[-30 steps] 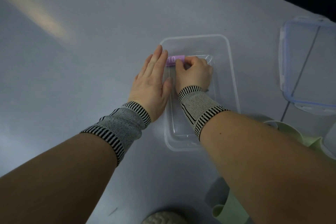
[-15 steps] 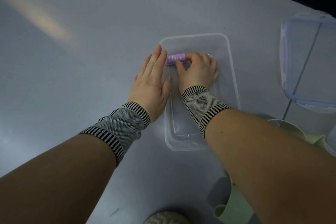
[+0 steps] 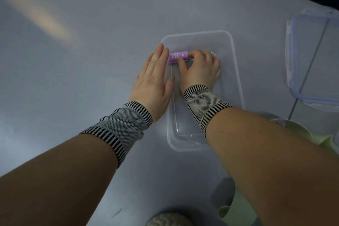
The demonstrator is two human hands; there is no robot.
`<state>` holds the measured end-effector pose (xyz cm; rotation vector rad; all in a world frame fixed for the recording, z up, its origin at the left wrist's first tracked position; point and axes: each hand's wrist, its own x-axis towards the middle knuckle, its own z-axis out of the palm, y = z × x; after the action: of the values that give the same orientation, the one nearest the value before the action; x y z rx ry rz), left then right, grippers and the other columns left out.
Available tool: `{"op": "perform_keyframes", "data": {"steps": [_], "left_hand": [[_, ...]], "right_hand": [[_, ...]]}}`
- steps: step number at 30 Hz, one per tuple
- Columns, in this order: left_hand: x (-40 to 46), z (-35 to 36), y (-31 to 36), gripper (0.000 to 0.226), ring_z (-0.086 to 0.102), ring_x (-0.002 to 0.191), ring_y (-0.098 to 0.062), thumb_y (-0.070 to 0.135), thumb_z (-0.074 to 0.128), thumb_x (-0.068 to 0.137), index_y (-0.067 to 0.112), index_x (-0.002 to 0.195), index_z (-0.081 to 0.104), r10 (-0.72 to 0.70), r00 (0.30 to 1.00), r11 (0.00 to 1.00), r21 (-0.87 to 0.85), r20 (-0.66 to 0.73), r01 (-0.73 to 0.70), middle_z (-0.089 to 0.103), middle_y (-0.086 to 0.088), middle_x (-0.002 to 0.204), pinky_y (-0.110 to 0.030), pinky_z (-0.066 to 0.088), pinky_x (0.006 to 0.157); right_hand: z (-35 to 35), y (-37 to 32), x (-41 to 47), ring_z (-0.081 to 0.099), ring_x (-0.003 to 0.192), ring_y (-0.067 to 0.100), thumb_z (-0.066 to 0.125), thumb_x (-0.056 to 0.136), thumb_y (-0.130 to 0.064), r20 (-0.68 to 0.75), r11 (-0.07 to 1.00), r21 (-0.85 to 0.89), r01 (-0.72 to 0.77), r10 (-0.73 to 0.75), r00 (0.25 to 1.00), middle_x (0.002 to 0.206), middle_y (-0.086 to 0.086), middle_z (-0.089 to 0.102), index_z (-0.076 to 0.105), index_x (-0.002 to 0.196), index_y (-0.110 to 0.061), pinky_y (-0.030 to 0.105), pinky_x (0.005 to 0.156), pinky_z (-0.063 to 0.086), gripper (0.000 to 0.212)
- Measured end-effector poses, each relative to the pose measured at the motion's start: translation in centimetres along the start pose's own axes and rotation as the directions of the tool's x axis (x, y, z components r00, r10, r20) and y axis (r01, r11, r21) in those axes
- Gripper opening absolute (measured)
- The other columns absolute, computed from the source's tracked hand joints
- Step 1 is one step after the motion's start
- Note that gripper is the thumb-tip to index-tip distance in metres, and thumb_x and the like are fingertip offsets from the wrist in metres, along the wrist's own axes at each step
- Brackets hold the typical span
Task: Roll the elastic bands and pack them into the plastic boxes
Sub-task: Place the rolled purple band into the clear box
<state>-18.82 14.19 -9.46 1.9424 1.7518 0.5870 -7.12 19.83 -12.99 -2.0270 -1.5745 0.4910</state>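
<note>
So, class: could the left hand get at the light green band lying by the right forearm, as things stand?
Probably not directly: the right forearm lies across the way to the green band, and the left hand rests flat against the box.

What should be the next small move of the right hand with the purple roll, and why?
Probably let go and lift out. The right hand pinches the purple rolled band already low inside the clear box, at its far end, while the left hand lies flat against the box's side.

Dim, bluish light; a warm glare streak crosses the table [image 3: 73, 97] upper left; wide-angle edges bend.
</note>
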Motion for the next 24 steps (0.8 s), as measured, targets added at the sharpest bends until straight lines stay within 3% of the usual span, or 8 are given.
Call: {"op": "perform_keyframes", "data": {"steps": [24], "left_hand": [[-0.04, -0.03, -0.09, 0.066, 0.010, 0.146, -0.018, 0.036, 0.027, 0.089, 0.011, 0.149, 0.016, 0.012, 1.000, 1.000, 0.003, 0.004, -0.012, 0.009, -0.004, 0.158, -0.037, 0.020, 0.117]], "right_hand": [[0.24, 0.23, -0.11, 0.045, 0.115, 0.025, 0.063, 0.082, -0.047, -0.020, 1.000, 0.014, 0.008, -0.007, 1.000, 0.107, 0.003, 0.060, 0.065, 0.094, -0.021, 0.040, 0.103, 0.033, 0.028]]}}
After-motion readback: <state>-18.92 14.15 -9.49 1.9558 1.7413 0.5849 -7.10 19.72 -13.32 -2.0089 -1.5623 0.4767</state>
